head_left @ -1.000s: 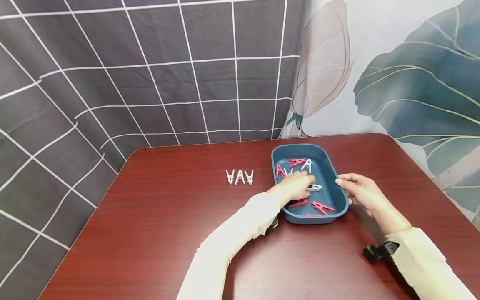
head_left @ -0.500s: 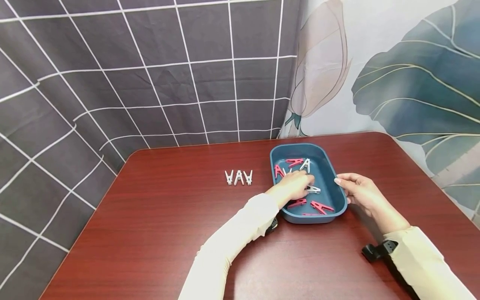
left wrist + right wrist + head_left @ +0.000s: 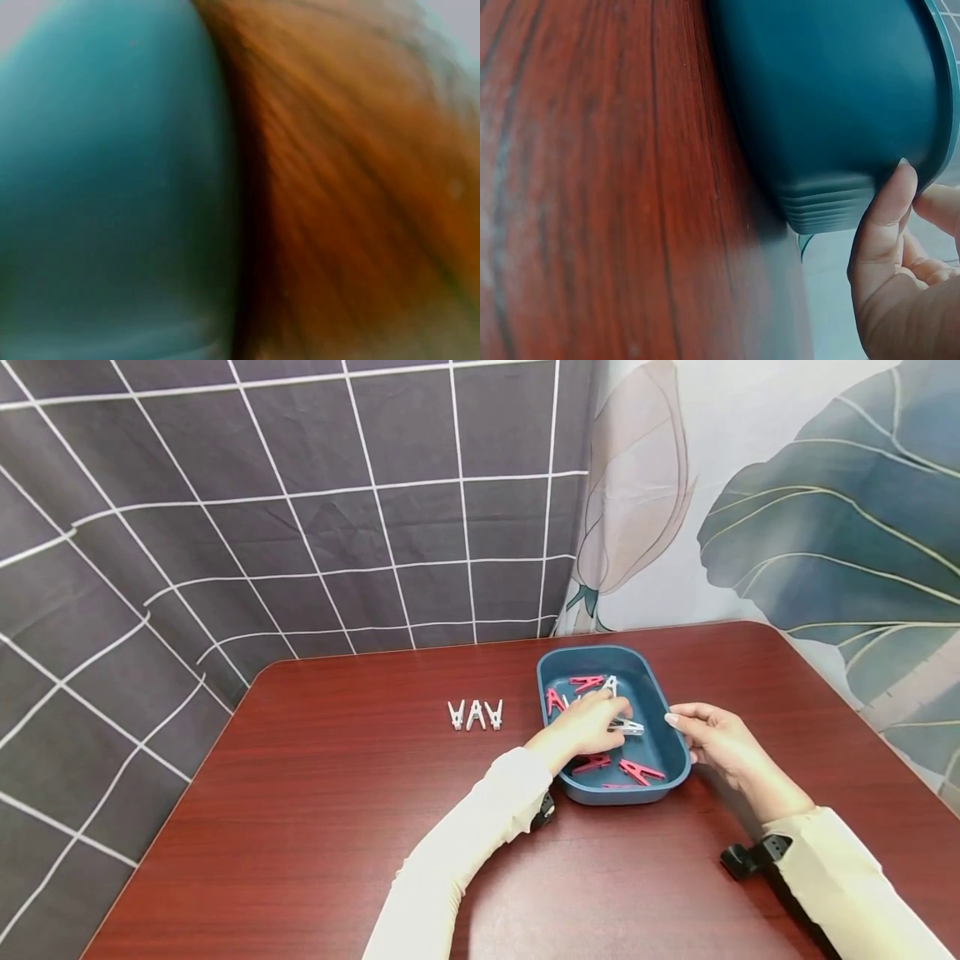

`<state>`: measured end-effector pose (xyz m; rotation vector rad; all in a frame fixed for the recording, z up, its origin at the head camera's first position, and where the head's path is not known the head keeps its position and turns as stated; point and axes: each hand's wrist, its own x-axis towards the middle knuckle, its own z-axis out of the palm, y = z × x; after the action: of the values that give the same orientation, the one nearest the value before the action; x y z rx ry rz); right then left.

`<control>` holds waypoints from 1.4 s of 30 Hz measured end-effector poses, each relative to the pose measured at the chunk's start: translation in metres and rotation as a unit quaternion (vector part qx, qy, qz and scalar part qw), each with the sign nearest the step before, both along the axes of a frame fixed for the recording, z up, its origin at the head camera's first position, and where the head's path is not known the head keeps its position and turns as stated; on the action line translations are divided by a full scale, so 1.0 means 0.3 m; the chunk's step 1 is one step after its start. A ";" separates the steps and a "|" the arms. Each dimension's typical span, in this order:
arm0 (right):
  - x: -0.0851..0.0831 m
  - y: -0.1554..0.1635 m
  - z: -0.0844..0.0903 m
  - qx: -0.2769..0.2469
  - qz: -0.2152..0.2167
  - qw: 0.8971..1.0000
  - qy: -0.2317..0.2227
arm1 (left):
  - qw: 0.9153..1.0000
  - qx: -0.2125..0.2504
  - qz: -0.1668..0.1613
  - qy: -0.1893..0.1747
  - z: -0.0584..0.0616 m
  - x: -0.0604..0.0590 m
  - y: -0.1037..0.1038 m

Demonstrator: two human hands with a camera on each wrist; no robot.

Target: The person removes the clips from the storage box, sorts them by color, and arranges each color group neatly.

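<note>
Spanning the frame, the dark red table [image 3: 315, 793] carries a blue tray [image 3: 658, 710] at about 1 o'clock from where you sit, its long axis running from 12 to 6 o'clock. Your left hand [image 3: 588, 727] reaches into the tray from 8 o'clock, fingers curled down over a white clothespin [image 3: 628, 727] that pokes out toward 3 o'clock, long axis lying crosswise to the tray; whether you have it pinched or merely touch it, the head view cannot tell. Your right hand [image 3: 712, 742] steadies the tray from 3 o'clock, thumb [image 3: 881, 217] pressed against the outer wall, fingertips over the rim. The left hand is plainly the nearer one to the pin. Inside the tray lie several red clothespins [image 3: 639, 771] toward 6 o'clock, with more red and white ones near the 12 o'clock end. Well apart, at 9 o'clock from the tray, three white clothespins [image 3: 475, 714] sit side by side in a row.
</note>
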<state>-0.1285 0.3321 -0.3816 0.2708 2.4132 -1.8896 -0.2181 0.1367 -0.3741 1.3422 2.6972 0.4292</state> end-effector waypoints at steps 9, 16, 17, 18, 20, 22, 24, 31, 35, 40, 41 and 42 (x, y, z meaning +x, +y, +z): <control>-0.001 -0.001 0.005 -0.020 -0.003 1.000 0.011 | 0.995 0.101 0.012 -0.004 0.013 -0.007 -0.018; -0.005 -0.006 0.005 -0.018 0.000 1.000 0.010 | 0.984 0.177 0.023 -0.026 0.024 -0.006 -0.034; -0.006 -0.006 0.005 -0.015 -0.001 1.000 0.010 | 0.981 0.193 0.025 -0.027 0.026 -0.006 -0.036; -0.006 -0.006 0.006 -0.014 -0.001 1.000 0.008 | 0.977 0.212 0.026 -0.026 0.028 -0.005 -0.037; -0.007 -0.005 0.006 -0.007 -0.002 1.000 0.008 | 0.967 0.252 0.029 -0.023 0.032 -0.006 -0.041; -0.006 -0.003 0.007 -0.003 -0.004 1.000 0.008 | 0.956 0.292 0.034 -0.018 0.035 -0.006 -0.045; -0.006 -0.001 0.008 -0.004 -0.004 1.000 0.009 | 0.946 0.322 0.039 -0.012 0.038 -0.003 -0.052; -0.004 -0.001 0.005 -0.033 0.000 0.999 0.016 | 0.925 0.377 0.040 -0.007 0.044 0.021 -0.087; -0.002 -0.002 0.001 -0.032 0.001 0.999 0.015 | 0.913 0.406 0.040 -0.030 0.049 0.035 -0.109; 0.003 -0.003 -0.004 -0.022 -0.002 1.000 0.012 | 0.899 0.434 0.039 -0.041 0.051 0.040 -0.141; 0.004 -0.003 -0.004 -0.020 -0.002 1.000 0.011 | 0.897 0.438 0.040 -0.041 0.050 0.040 -0.149; 0.005 -0.004 -0.004 -0.019 -0.003 1.000 0.010 | 0.895 0.442 0.043 -0.042 0.049 0.040 -0.157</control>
<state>-0.1269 0.3309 -0.3829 0.2576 2.3885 -1.9468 -0.2063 0.0897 -0.3595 1.2681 2.5447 1.8304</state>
